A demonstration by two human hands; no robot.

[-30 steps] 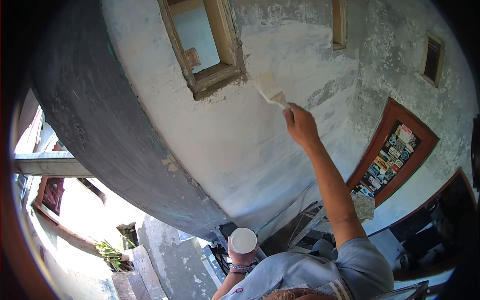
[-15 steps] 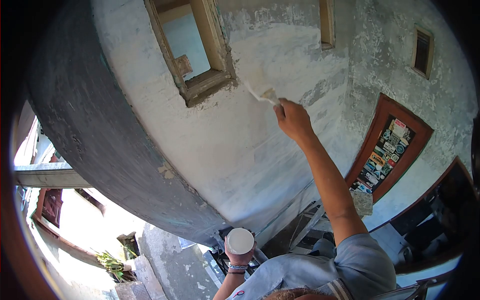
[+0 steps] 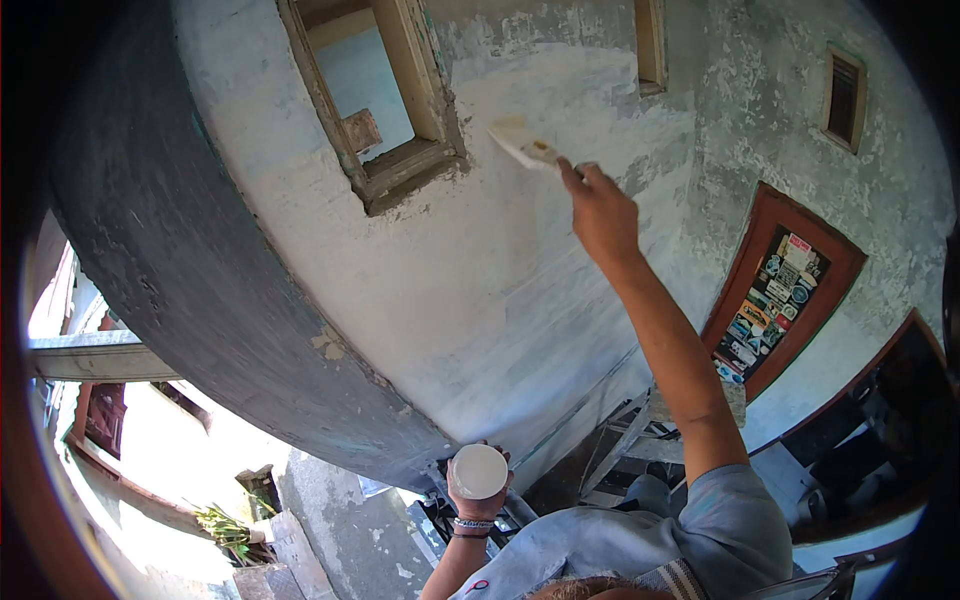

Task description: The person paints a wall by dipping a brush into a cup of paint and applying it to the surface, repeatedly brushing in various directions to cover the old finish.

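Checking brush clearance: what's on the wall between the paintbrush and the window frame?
Head view: only bare, patchy painted wall lies between the paintbrush in the right hand and the window frame. Nothing hangs or sticks out there.

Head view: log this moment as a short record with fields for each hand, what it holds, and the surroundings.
right hand: right hand raised, fingers closed on the handle of a paintbrush
brush: bristles lie against the pale wall, just right of the window frame
left hand: left hand held low, gripping a white cup from below
wall: patchy, partly whitened
surroundings: brown-framed door with stickers at right
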